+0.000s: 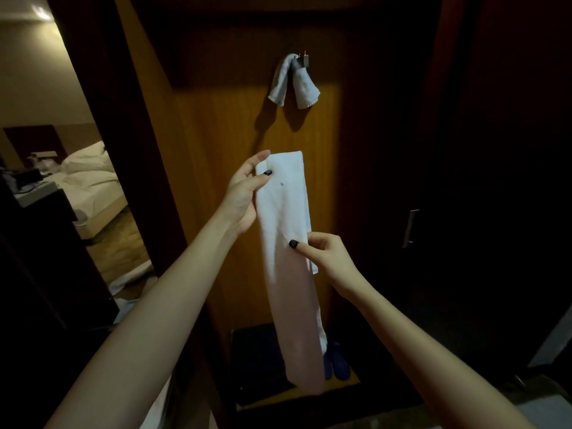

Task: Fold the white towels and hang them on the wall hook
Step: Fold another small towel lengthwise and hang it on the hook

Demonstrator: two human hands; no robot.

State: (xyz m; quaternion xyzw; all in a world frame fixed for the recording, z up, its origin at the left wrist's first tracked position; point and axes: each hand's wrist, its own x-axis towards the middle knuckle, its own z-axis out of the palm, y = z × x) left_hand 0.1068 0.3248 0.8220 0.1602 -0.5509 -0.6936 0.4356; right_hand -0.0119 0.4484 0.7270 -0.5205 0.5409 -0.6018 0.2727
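White folded towel (283, 230): long strip hanging before the wood panel (216, 119).
Left hand (244, 193): pinches its top left corner.
Right hand (323, 253): pinches its right edge.
Second towel (294, 83): draped over wall hook (305, 59).

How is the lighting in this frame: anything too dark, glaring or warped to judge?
Head view: dim and uneven, the wood panel and held towel lit, the right side around the door handle nearly black. Head view: the hung towel throws a hard shadow below itself. Head view: bright glare at top left; wide-angle bending towards the edges.
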